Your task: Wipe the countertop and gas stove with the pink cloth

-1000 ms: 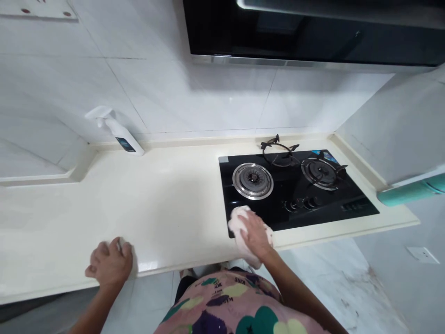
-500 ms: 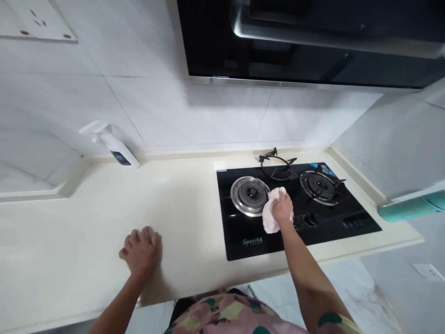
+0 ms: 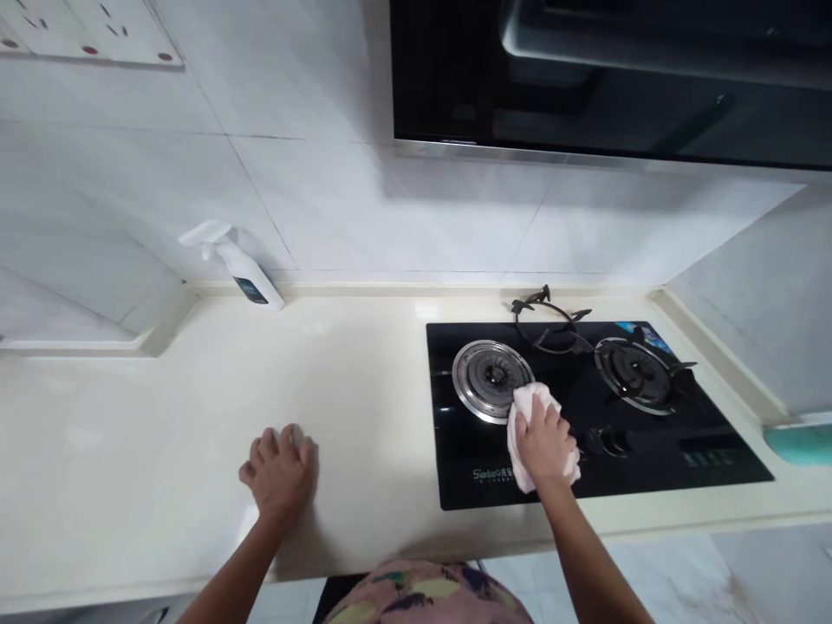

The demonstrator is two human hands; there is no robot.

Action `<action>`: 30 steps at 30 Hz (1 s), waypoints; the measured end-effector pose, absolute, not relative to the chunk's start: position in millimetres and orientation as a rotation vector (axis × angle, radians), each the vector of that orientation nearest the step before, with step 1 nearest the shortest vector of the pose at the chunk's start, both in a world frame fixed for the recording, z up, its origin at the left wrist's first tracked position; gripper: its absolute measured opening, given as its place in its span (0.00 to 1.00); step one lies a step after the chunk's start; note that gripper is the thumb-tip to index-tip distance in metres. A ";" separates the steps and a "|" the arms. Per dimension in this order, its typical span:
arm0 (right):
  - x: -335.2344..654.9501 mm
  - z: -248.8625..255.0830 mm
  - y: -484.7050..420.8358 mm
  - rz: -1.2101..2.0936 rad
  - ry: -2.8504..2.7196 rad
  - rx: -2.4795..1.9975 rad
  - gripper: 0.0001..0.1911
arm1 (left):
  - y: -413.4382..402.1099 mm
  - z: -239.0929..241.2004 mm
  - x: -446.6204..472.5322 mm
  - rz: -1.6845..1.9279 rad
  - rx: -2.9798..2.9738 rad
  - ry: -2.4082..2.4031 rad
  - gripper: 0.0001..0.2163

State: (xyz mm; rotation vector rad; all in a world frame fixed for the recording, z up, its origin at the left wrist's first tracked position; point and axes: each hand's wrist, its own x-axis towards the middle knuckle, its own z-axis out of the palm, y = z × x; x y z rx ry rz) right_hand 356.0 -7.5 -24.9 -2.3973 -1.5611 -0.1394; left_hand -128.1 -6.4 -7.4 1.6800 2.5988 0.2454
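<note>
My right hand [image 3: 544, 439] presses a pale pink cloth [image 3: 522, 468] onto the black glass gas stove [image 3: 471, 451], its fingers over the cloth. The cloth lies at the lower right of the left burner [image 3: 492, 381], touching or overlapping its metal ring, and left of the control knobs [image 3: 609, 442]. Resting on the cream countertop [image 3: 370, 407] left of the stove is my left hand [image 3: 279, 472]. It holds nothing, with its fingers bent and a little apart.
A loose pan support [image 3: 552, 322] lies at the stove's back edge. The right burner [image 3: 635, 373] has its support on. A white spray bottle [image 3: 245, 273] leans by the back wall. The range hood [image 3: 585, 104] hangs above; a green cylinder [image 3: 802, 444] is at far right.
My right hand has drawn the cloth toward the stove's front edge, and the cloth is flatter beneath it. The view has shifted left. My left hand stays on the counter.
</note>
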 end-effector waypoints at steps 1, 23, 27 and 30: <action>342.6 -28.8 -25.6 -0.169 -1.608 -2.332 0.33 | -6.4 -8.1 -128.4 0.238 1.675 2.602 0.25; 269.4 18.3 214.1 0.240 -1.496 -1.577 0.33 | -11.4 -22.6 -138.7 0.211 1.675 2.622 0.26; 343.2 39.9 242.9 0.119 -1.501 -1.985 0.33 | -11.9 -21.1 -137.0 0.215 1.669 2.615 0.26; 366.0 34.2 238.9 0.284 -1.513 -2.390 0.31 | -11.7 -18.9 -134.9 0.203 1.647 2.617 0.25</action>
